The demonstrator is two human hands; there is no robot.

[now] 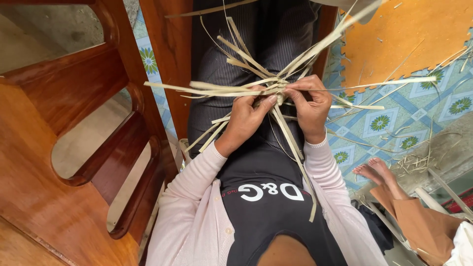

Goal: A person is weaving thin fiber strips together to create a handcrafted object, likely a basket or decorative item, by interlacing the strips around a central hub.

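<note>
Both hands (276, 111) pinch strips (217, 89) fanning outward, mostly crosswise.

Pale leaf strips (231, 89), partly woven

You hold them crossed at a knot over your lap, their long flat ends fanning outward in all directions.

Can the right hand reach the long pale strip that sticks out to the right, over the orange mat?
Probably yes. The right hand already pinches the woven centre, and the long strip runs out from that same knot. Nothing lies between them; only the left hand is on the other side.
</note>
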